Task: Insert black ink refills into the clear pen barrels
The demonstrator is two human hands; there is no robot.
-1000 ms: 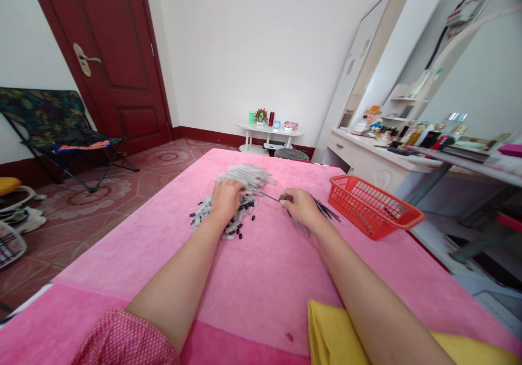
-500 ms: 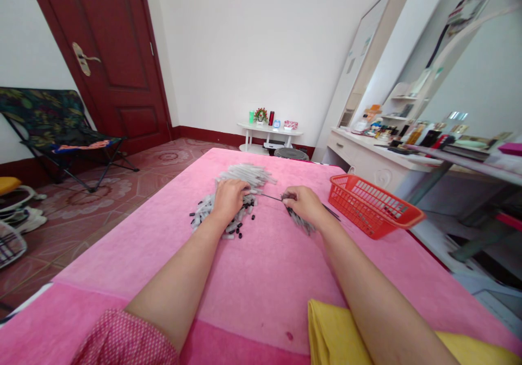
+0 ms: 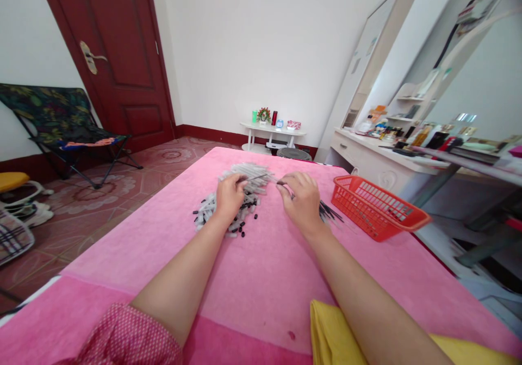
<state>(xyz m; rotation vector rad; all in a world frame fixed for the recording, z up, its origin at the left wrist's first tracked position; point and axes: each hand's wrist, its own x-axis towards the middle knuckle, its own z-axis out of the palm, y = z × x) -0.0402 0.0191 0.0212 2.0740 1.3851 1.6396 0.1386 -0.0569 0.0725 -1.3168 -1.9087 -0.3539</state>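
Observation:
A thin dark stick, like a pen refill (image 3: 259,177), points right from the pinched fingers of my left hand (image 3: 230,195). That hand is over a pile of small clear caps and black plugs (image 3: 207,208). Just behind it lies a heap of translucent white tubes (image 3: 248,170). Over the cloth to the right, my right hand (image 3: 302,195) has its thumb and forefinger drawn together, with a small dark bit at the tips that is too small to name. Several more dark thin sticks (image 3: 329,212) lie beyond its wrist, partly hidden by it.
The table has a pink cloth (image 3: 261,278). A red plastic basket (image 3: 375,204) stands at its right side, and yellow folded fabric (image 3: 338,332) lies under my right forearm. Beyond are a low white stand (image 3: 273,131), a folding chair (image 3: 61,125) and a dressing table (image 3: 367,147).
My right hand has moved up and away from the stick, and the other sticks near it now lie on the cloth. The stick stays in my left hand, tilted upward over the tubes.

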